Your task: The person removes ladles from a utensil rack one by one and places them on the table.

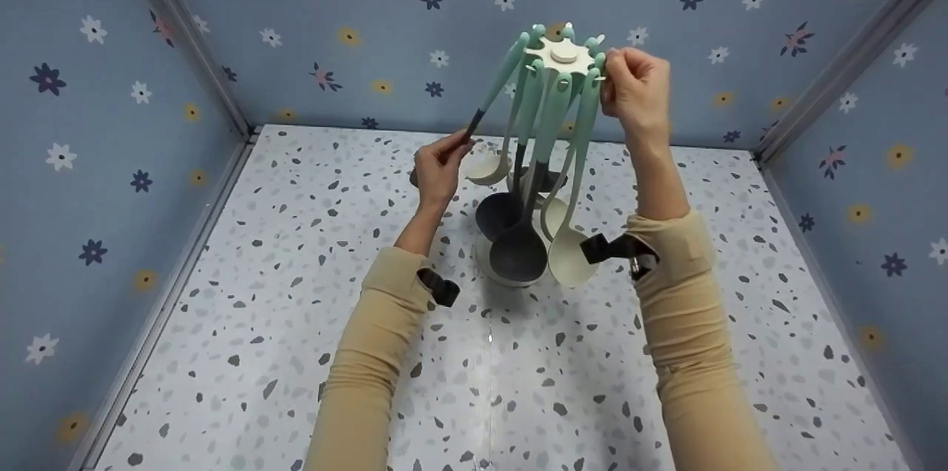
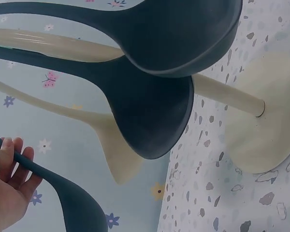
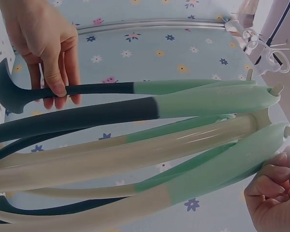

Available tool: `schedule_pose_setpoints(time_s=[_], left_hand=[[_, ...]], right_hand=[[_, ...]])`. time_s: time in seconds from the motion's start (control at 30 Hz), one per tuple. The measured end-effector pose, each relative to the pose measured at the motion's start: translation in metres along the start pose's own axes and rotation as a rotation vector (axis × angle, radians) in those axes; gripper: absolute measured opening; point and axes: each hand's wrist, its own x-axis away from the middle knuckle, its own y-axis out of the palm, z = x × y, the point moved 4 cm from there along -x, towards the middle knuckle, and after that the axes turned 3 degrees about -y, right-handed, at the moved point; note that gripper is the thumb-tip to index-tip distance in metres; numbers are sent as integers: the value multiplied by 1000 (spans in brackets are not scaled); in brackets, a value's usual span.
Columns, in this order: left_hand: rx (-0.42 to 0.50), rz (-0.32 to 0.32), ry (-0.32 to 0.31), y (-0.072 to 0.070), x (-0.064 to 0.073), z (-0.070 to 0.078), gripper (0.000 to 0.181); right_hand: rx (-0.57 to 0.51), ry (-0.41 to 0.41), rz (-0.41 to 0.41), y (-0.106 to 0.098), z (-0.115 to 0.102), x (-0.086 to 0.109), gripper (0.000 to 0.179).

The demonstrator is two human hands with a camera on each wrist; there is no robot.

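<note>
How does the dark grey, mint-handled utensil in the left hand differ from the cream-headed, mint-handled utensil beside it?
The dark grey utensil slants outward; the cream-headed utensil hangs more steeply. The left hand holds the first; no hand touches the second. The first's shaft is dark, the second's cream. Both handles are mint-green.

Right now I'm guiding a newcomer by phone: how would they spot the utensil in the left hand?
On the speckled tabletop stands a cream rack hung with green-handled utensils. In the head view, look on its left for the dark-stemmed utensil that the left hand pinches. Unlike the dark ladles nearby, it slants out from the cluster.
</note>
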Motion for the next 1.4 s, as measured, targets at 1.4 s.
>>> schedule_pose_setpoints(time_s=[1.4], left_hand=[[-220,54,-204,-44,43,-36,22]], right_hand=[[-61,26,3,0,0,1,32]])
